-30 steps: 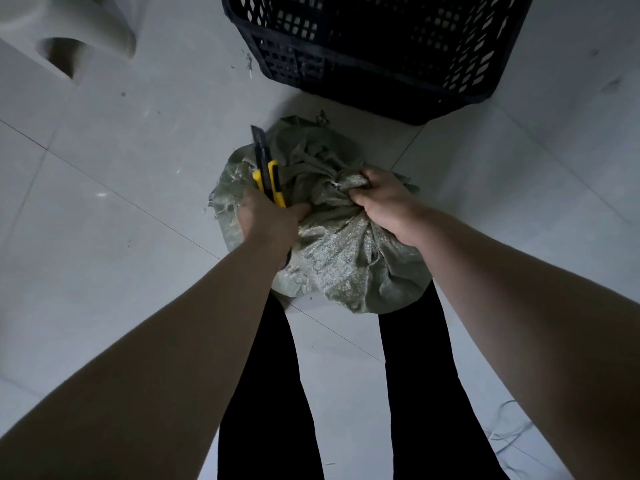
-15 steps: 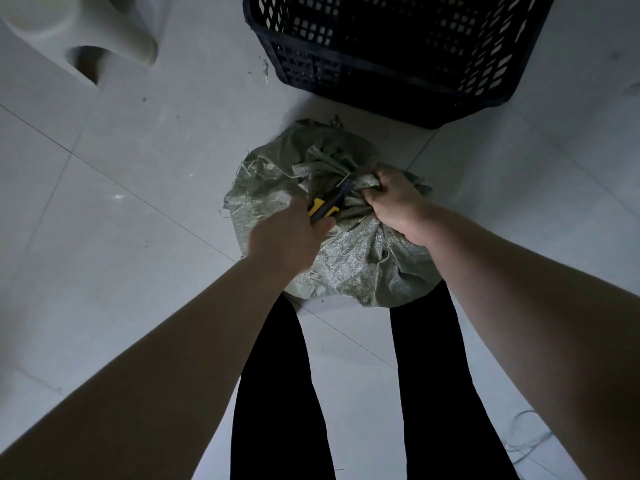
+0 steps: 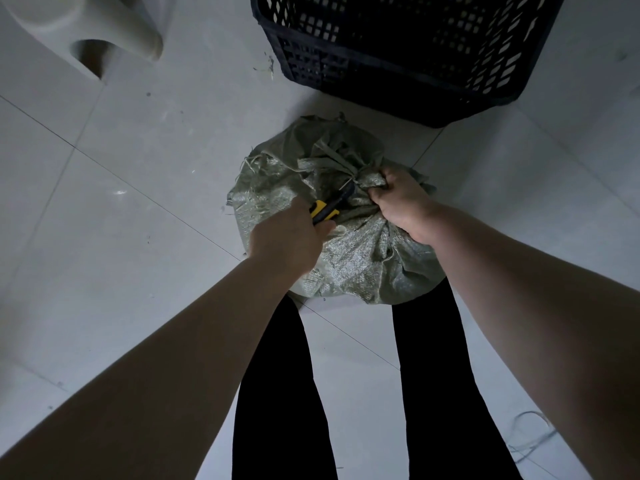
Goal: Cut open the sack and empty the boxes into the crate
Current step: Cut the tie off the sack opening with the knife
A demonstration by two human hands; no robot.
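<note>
A grey-green woven sack [image 3: 353,258] stands on the tiled floor in front of my legs, its neck bunched and tied at the top. My right hand [image 3: 398,202] grips the gathered neck. My left hand [image 3: 287,237] is closed around a yellow and black utility knife [image 3: 329,209], whose tip points right and touches the tie at the neck, just left of my right hand. The dark plastic crate [image 3: 398,77] sits on the floor just behind the sack. No boxes are visible; the sack hides its contents.
A white plastic stool leg [image 3: 114,39] stands at the upper left. Loose thread scraps [image 3: 530,441] lie on the floor at the lower right, and a few fibres near the crate's left corner. My two black-clad legs stand just behind the sack.
My left hand swung the knife from pointing upward to pointing right, bringing its tip against the sack's tied neck. My right hand keeps its grip on the neck.
</note>
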